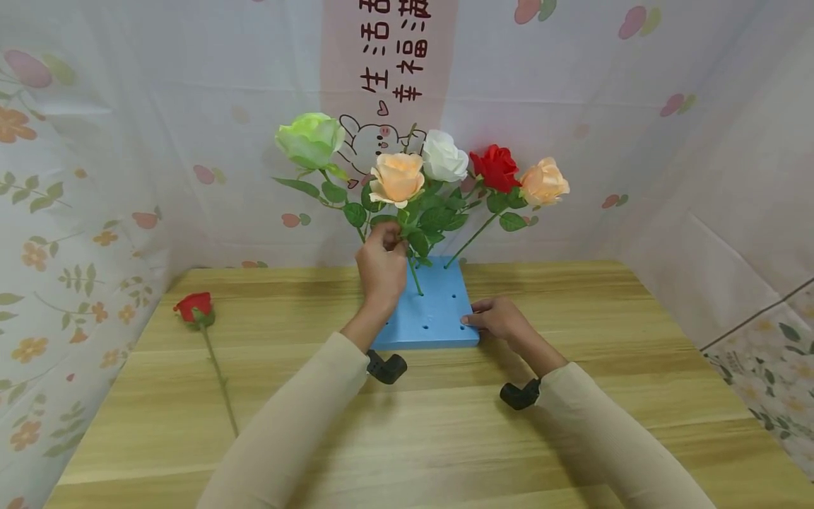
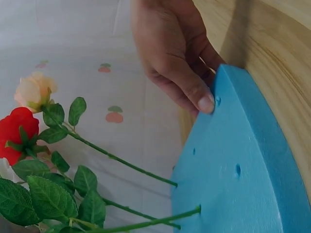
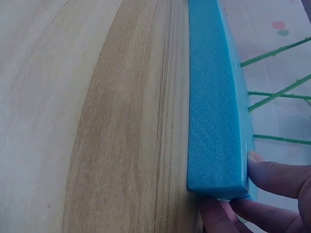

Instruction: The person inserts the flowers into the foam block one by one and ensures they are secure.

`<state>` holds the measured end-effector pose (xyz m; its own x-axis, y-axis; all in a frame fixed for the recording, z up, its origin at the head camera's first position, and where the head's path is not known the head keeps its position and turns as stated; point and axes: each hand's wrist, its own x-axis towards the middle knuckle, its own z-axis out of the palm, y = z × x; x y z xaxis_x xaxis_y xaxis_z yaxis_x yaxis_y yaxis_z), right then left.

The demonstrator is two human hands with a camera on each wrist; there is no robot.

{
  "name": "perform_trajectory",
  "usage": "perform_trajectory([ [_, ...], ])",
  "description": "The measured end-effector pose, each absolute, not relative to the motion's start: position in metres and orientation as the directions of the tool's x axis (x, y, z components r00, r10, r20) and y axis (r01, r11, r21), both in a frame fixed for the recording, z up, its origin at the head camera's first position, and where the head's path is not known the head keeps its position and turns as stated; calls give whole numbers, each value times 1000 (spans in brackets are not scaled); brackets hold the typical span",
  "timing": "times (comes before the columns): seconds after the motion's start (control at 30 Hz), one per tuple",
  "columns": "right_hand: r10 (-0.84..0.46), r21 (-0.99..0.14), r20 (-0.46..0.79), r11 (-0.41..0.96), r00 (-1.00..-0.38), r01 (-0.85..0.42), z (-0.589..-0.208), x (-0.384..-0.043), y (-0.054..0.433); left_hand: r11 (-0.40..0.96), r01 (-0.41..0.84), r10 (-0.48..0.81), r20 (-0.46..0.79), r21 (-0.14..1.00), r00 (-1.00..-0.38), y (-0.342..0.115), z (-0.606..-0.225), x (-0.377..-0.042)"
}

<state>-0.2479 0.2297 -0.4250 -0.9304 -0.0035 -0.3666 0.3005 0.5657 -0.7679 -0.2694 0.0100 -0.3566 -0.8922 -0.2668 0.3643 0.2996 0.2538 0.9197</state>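
Note:
My left hand (image 1: 381, 268) pinches the stem of a peach rose (image 1: 397, 178) just below its leaves. That stem's lower end stands in a hole of a blue foam board (image 1: 439, 311). My right hand (image 1: 502, 319) grips the board's near right corner; in the right wrist view its thumb (image 3: 279, 178) lies on the top face, fingers against the side. Behind the held flower, a pale green rose (image 1: 310, 141), a white rose (image 1: 445, 157), a red rose (image 1: 494, 168) and a second peach rose (image 1: 545, 182) rise above the board. Some lower stems are hidden by leaves and my left hand.
Another red rose (image 1: 193, 307) lies on the left of the wooden table (image 1: 572, 297), its stem running toward my left sleeve. Several holes show in the board's near part. A printed cloth (image 1: 222, 141) hangs behind the table and along its sides.

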Motion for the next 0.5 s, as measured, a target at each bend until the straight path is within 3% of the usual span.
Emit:
perform_trajectory([
  [0.5, 0, -770, -366, 562, -931, 303, -424, -247, 229, 255, 301, -174, 349, 919, -921, 3, -359, -269],
])
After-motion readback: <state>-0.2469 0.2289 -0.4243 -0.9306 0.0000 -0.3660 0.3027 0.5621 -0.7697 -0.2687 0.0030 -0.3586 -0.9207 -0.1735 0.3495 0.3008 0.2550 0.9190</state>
